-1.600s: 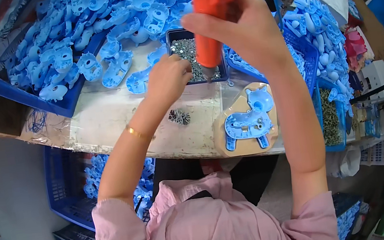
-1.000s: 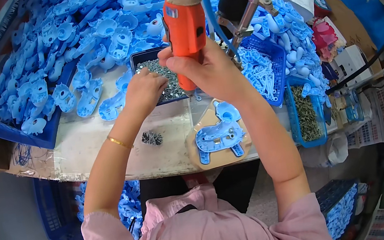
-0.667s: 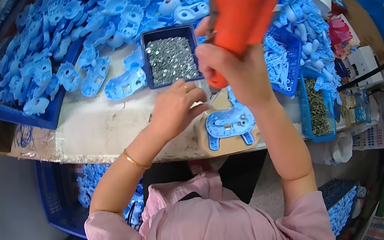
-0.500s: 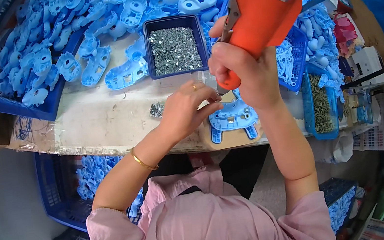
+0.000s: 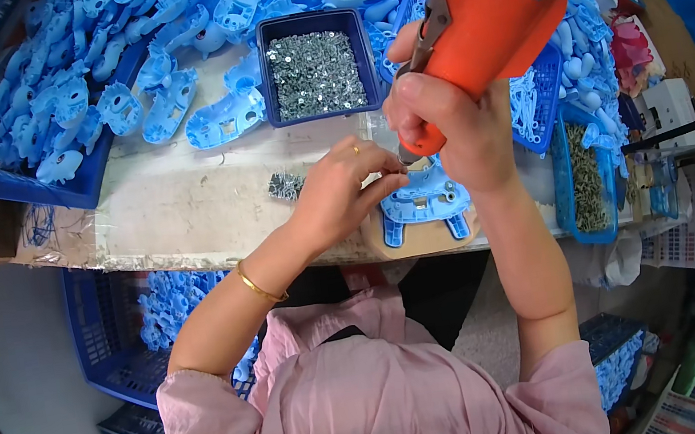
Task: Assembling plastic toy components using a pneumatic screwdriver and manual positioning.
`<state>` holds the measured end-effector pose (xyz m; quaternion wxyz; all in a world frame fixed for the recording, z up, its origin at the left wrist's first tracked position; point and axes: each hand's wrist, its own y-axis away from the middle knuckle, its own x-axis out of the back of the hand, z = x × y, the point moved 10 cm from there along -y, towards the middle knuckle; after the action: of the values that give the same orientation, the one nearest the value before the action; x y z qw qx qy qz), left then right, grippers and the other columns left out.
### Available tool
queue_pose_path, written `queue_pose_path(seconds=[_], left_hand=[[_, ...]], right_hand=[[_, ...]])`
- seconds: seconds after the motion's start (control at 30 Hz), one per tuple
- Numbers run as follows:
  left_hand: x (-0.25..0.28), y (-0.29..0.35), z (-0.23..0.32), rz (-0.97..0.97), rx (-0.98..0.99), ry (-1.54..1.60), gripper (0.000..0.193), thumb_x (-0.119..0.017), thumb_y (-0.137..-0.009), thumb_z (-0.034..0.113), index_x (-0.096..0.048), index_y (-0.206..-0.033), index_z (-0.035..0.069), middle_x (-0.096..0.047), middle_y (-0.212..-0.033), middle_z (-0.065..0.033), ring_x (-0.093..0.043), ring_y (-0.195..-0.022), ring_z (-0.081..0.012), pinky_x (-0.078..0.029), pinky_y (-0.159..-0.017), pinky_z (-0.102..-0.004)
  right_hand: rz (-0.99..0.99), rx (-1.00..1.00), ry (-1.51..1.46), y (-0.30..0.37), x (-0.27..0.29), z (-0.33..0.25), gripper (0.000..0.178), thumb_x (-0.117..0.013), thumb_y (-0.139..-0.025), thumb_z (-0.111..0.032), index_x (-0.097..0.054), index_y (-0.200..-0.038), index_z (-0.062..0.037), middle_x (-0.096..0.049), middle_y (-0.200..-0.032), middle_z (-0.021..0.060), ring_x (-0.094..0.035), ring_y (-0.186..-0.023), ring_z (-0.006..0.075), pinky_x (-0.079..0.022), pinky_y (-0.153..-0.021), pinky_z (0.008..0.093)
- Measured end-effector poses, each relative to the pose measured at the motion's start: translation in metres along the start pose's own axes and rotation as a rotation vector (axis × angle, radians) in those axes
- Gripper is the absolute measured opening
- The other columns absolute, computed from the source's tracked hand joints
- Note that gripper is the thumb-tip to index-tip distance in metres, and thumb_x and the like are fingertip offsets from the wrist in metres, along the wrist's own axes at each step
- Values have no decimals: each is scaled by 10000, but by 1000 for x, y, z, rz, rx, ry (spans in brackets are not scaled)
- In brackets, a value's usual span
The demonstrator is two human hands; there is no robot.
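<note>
My right hand (image 5: pixel 465 132) grips an orange electric screwdriver (image 5: pixel 484 17), its tip slanting down to the left. Below the tip, a light-blue plastic shell (image 5: pixel 425 204) with two leg-like prongs lies on a brown pad (image 5: pixel 428 244) at the table's front edge. From the left, my left hand (image 5: pixel 339 193) reaches in with thumb and forefinger pinched beside the screwdriver's tip, at the shell's far edge. What those fingers hold is too small and hidden to make out. A small heap of screws (image 5: pixel 284 186) lies left of that hand.
A dark-blue tray (image 5: pixel 325 116) of small metal parts stands beyond my hands. Blue plastic shells (image 5: pixel 70 101) pile up at the back and left. To the right are a blue basket (image 5: pixel 555 74) and a light-blue bin (image 5: pixel 595 236) of screws. Another blue basket (image 5: pixel 118 363) sits below the table.
The view has shifted slightly. My hands keep nearly the same pose, with the screwdriver's tip still beside the left fingertips over the shell.
</note>
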<state>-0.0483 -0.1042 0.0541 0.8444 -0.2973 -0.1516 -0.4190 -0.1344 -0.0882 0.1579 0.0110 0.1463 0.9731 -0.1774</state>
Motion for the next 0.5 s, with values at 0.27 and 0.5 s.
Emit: queue_pose_path(seconds=[0.27, 0.5], left_hand=[[-14, 10, 8, -40, -19, 60, 349, -789, -812, 245, -649, -1069, 55, -683, -1002, -87, -602, -996, -310, -495, -855, -415], [-23, 12, 8, -27, -33, -232, 702, -865, -678, 351, -557, -1223, 33, -595, -1185, -135, -544, -1081, -343, -450, -938, -433]], right_hand=[[-84, -55, -54, 16, 2, 10, 280, -558, -818, -50, -507, -1086, 14, -528, -598, 49, -478, -487, 121, -416, -499, 297], [-12, -115, -32, 30, 18, 44, 252, -563, -842, -62, -498, -1074, 10, -516, -598, 46, -451, -468, 122, -383, -478, 289]])
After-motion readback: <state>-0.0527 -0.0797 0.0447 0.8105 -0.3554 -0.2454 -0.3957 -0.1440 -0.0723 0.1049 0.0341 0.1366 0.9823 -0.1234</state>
